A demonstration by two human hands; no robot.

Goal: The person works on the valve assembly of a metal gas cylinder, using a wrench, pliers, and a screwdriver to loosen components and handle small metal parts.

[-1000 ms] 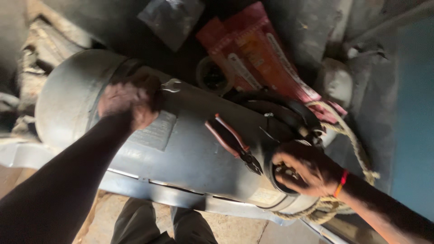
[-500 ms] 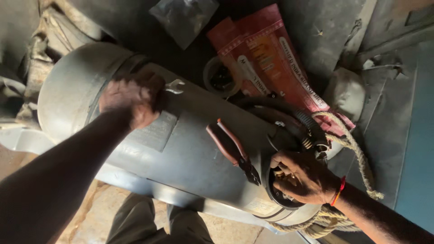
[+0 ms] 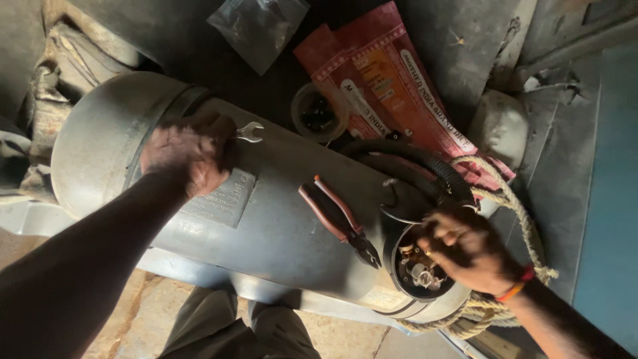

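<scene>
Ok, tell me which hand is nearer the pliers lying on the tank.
Right. The right hand works at the tank's valve end, just beside the pliers; the left hand rests farther along the tank, holding a spanner.

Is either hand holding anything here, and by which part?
Left hand grips a small open-ended wrench by its handle. Right hand reaches into the cylinder's valve recess; any hold is hidden.

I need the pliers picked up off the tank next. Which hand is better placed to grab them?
Probably the right hand: it works at the valve recess, beside the pliers' jaws. The left hand is farther off, pressed on the tank over a spanner.
</scene>
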